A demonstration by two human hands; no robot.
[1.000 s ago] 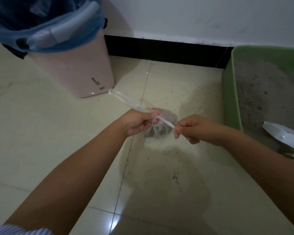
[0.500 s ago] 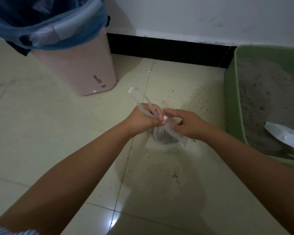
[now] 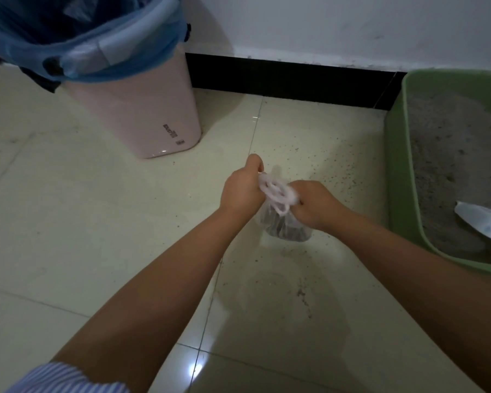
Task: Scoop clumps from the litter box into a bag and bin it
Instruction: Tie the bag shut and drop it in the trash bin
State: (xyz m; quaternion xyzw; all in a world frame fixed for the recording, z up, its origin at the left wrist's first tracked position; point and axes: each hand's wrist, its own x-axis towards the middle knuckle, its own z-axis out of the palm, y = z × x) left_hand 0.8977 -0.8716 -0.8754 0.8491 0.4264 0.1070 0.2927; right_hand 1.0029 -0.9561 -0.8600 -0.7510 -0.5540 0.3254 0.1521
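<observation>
Both hands, left hand (image 3: 240,191) and right hand (image 3: 313,204), curl their fingers round the twisted handles of the clear bag (image 3: 284,222) of clumps, hanging just above the tiled floor (image 3: 68,222). Knot tightly, keeping the bag upright. Beyond: green litter box (image 3: 397,177) with white scoop (image 3: 482,225) right, lined pink bin (image 3: 142,114) left, path unobstructed.

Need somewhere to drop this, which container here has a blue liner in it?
The pink bin at upper left; the green litter box holds only grey litter.
</observation>
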